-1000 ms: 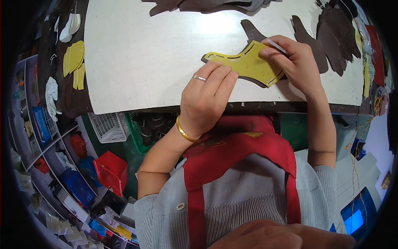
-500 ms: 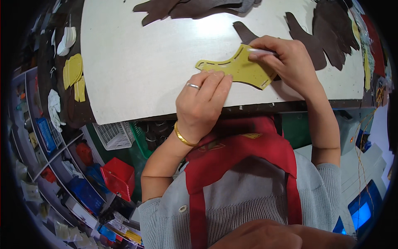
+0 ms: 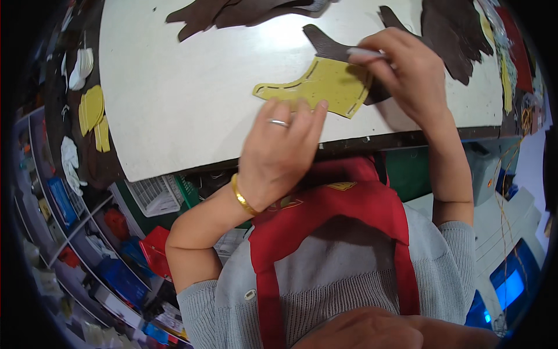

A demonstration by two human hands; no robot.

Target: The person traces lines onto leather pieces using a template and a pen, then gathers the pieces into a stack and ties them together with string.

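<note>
A yellow template (image 3: 328,87) with dark slots along its edges lies flat near the table's front. Beneath it is a dark brown leather-like piece (image 3: 322,42), whose narrow end sticks out at the far side. My left hand (image 3: 279,145) rests on the template's near edge with its fingers stretched out. Above the template's right part, my right hand (image 3: 411,78) is closed on a slim whitish pen (image 3: 367,53). The pen's tip points left and looks raised off the template. The right hand is slightly blurred.
Brown cut pieces (image 3: 453,38) are piled at the far right, and more brown pieces (image 3: 232,13) lie at the far edge of the white table (image 3: 174,110). Yellow pieces (image 3: 91,109) and a white glove (image 3: 71,166) lie left. Shelves (image 3: 70,238) stand lower left.
My right hand with the pen has lifted off the template's far edge. My left hand's fingers stay on the template. The whole view has shifted, so the table sits a little further left.
</note>
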